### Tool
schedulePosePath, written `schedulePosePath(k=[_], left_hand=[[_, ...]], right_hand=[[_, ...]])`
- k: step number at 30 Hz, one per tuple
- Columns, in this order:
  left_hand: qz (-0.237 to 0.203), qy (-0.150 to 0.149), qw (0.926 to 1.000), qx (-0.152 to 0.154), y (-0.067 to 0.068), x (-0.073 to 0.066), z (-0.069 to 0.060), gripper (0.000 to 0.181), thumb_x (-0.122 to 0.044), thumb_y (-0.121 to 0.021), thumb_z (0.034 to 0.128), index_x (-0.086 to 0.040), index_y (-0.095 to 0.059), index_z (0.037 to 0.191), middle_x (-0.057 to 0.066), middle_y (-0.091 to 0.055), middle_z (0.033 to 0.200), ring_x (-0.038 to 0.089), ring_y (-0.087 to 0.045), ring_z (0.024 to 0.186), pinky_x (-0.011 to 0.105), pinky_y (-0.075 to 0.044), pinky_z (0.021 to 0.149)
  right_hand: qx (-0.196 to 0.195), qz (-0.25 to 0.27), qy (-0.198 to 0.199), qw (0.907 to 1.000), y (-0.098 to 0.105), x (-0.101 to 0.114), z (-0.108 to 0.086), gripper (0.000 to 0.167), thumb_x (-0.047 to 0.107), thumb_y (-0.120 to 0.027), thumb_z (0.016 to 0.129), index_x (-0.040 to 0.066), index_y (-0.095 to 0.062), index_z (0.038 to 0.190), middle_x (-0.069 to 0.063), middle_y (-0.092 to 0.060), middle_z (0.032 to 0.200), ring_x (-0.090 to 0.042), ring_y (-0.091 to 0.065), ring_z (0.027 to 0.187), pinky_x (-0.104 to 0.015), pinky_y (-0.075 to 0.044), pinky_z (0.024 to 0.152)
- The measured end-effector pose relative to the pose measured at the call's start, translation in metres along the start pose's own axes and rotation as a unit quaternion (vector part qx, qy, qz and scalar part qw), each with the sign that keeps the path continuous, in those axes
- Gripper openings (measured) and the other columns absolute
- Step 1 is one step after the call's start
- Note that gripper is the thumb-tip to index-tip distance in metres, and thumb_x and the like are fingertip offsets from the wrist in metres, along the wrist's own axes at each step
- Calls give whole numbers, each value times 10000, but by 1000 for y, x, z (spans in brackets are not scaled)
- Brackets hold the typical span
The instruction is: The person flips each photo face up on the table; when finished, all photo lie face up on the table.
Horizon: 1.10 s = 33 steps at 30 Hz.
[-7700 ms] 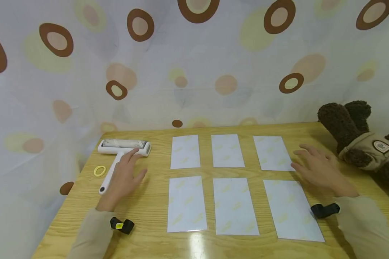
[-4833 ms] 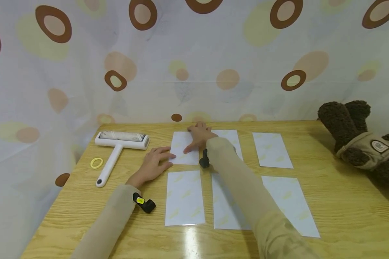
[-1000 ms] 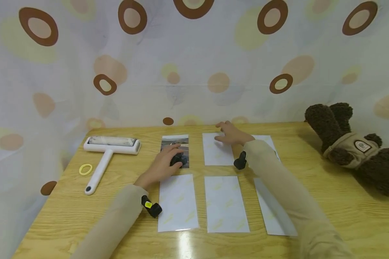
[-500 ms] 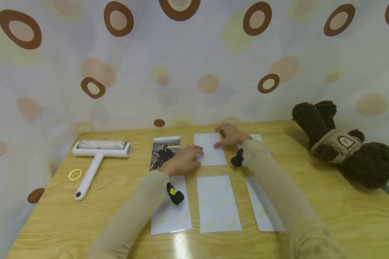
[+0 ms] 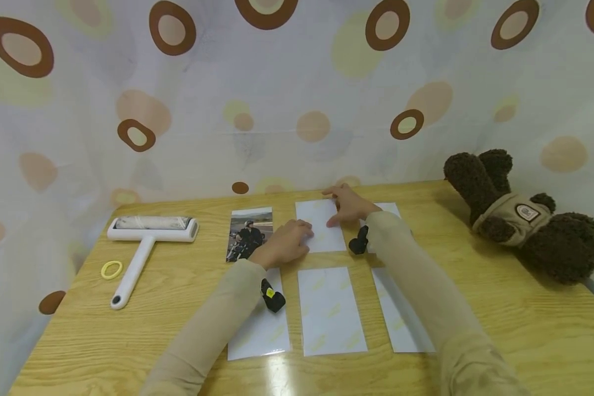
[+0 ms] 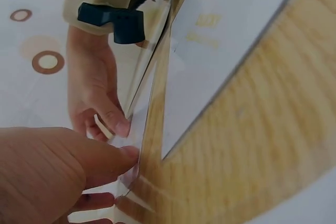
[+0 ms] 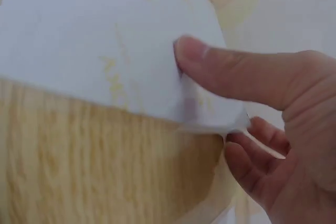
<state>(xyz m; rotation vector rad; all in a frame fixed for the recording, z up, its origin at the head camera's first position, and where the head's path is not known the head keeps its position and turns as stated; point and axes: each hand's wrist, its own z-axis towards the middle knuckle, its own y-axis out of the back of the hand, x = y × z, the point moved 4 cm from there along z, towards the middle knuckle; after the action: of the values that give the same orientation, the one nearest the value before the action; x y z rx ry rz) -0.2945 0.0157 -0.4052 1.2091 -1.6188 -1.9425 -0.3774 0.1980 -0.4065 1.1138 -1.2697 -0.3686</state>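
Note:
Both hands are at the white sheet (image 5: 325,240) in the middle of the back row. My right hand (image 5: 351,206) grips its far right part, thumb on top and fingers curled at the edge; the right wrist view shows this hand (image 7: 283,103) at a corner of the sheet (image 7: 63,35). At the sheet's left edge, my left hand (image 5: 284,242) touches it with fingers extended, and the left wrist view shows that hand's (image 6: 58,171) thumb at the edge. Left of it lies a photo (image 5: 249,234) of a helmeted rider on a motorcycle, partly behind the left hand.
More white sheets lie at front left (image 5: 257,335), front middle (image 5: 331,311), front right (image 5: 401,324) and back right (image 5: 387,208), some partly under the arms. A white lint roller (image 5: 148,234) and yellow ring (image 5: 111,270) lie left; a brown plush bear (image 5: 524,220) lies right.
The back left sheet, white side up earlier, now shows its photo. My left hand has moved right from it to the back middle sheet, and my right hand now grips that sheet.

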Motion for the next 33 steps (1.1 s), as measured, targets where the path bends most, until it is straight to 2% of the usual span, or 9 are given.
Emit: schedulePosePath(k=[7, 11, 14, 17, 19, 22, 27, 30, 33], left_hand=[[-553, 997, 9883, -1013, 7, 4, -3, 519, -153, -817, 745, -42, -603, 1204, 175, -540, 1265, 330, -489, 1171, 451, -473, 943], [-576, 1322, 9809, -1306, 6, 6, -3, 708, -198, -841, 717, 20, -496, 1295, 231, -499, 1261, 350, -461, 1177, 447, -456, 965], [-520, 1468, 9777, -1411, 4, 7, -3, 777, -222, -840, 717, 54, -452, 1330, 253, -530, 1255, 385, -491, 1171, 474, -433, 988], [-725, 1575, 9734, -1499, 1, 7, -3, 773, -207, -813, 744, 57, -417, 1353, 248, -596, 1199, 405, -547, 1127, 494, -409, 989], [-1160, 1611, 9662, -1643, 1, 8, -3, 737, -142, -772, 773, 58, -392, 1373, 219, -642, 1104, 382, -605, 1012, 472, -451, 917], [-2091, 1581, 9453, -1940, 1, 10, -4, 664, -26, -687, 807, 55, -379, 1391, 180, -631, 1013, 319, -606, 889, 418, -488, 808], [-3755, 1626, 8881, -2093, 0, 15, -3, 552, 33, -648, 848, 8, -463, 1368, 148, -557, 1066, 230, -581, 931, 329, -506, 791], [-4478, 1742, 8547, -1968, -1, 16, -2, 535, -2, -655, 871, -69, -492, 1376, 145, -582, 1087, 188, -589, 877, 283, -509, 725], [-4913, 1768, 8315, -1897, -1, 15, -2, 515, -47, -646, 898, -141, -506, 1384, 153, -637, 1102, 142, -589, 788, 258, -499, 662]], right_hand=[[-119, 564, -341, 9978, 6, 1, 1, 692, -24, -714, 799, 63, -399, 1409, -281, -262, 1339, -363, -418, 1133, -419, -458, 834], [-179, 1260, -362, 9912, 9, 1, -4, 741, -79, -632, 831, 58, -294, 1476, -262, -333, 1304, -345, -474, 1083, -352, -468, 797], [-153, 2048, -390, 9779, 13, 5, -10, 794, -88, -535, 885, 33, -88, 1529, -156, -492, 995, -238, -507, 862, -306, -434, 746], [-185, 2847, -445, 9574, 14, 4, -12, 784, -68, -455, 937, 44, 56, 1522, -16, -376, 713, -143, -374, 635, -309, -354, 692], [-229, 3158, -508, 9472, 15, 3, -14, 757, -40, -442, 959, 56, 65, 1513, 2, -323, 698, -125, -327, 599, -326, -336, 706], [-391, 3211, -505, 9449, 14, -1, -15, 729, 16, -477, 974, 80, 13, 1510, -58, -405, 872, -168, -413, 723, -368, -388, 787], [-731, 1748, -409, 9810, 15, 4, -18, 673, 92, -623, 920, 10, -204, 1440, -230, -226, 1347, -317, -482, 1070, -428, -469, 876], [-781, 929, -239, 9923, 12, 10, -21, 562, 119, -642, 911, -28, -316, 1345, -253, -300, 1265, -318, -489, 1004, -382, -449, 813], [-602, 1017, -195, 9928, 7, 18, -23, 472, 171, -586, 956, -27, -338, 1305, -194, -503, 1029, -265, -525, 839, -347, -462, 722]])
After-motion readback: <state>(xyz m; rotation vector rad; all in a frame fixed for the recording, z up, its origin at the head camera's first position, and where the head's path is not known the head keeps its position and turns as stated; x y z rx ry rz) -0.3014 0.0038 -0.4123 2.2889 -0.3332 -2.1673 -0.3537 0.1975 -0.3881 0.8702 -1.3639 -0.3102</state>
